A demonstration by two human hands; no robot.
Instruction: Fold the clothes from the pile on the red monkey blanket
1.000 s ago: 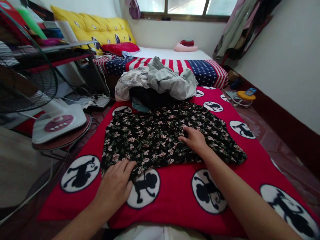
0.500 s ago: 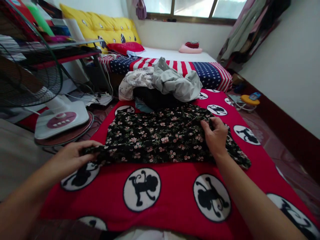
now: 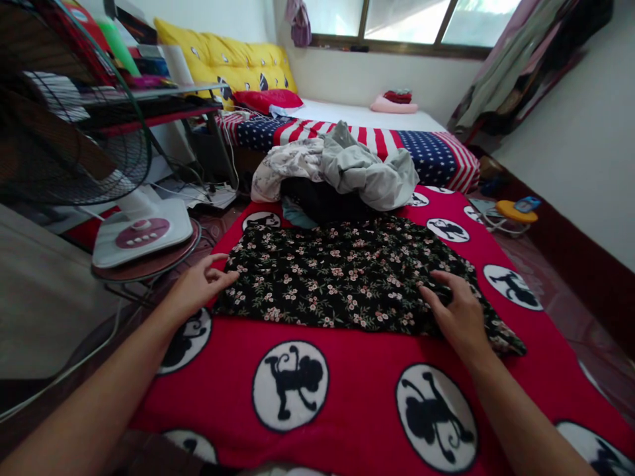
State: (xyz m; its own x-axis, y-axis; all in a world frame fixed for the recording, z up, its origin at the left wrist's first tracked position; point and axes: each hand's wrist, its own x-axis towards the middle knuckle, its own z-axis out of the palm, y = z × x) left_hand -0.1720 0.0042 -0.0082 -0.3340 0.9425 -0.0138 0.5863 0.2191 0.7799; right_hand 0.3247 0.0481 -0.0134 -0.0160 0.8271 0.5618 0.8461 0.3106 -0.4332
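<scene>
Floral garment [image 3: 322, 284] lies spread on the red blanket [image 3: 362, 400], between and just beyond our hands. Going across: fan [image 3: 143, 231] on a round stool [image 3: 146, 270], left of our left hand [image 3: 196, 287]. That hand is at the garment's left edge, thumb and fingers apart, no pinch seen; half a second ago it held the near corner up. Corner's down now and our near edge runs almost straight, so we'd call this end about laid out. Blanket's left edge passes under that hand: little room further out. Between our hands, toward us: wide stretch of red blanket, good room. Beyond them: clothes pile [image 3: 370, 175] at the garment's far edge, touching or overlapping, can't tell; tight there. Our right hand [image 3: 461, 317] is over the garment's right part, closer to the near edge than before, fingers loosely spread; contact unclear. Cloth around it looks rumpled, so we judge that end less flat. Right of it: garment's corner, a strip of blanket, then the yellow stool [image 3: 516, 213], well apart.
</scene>
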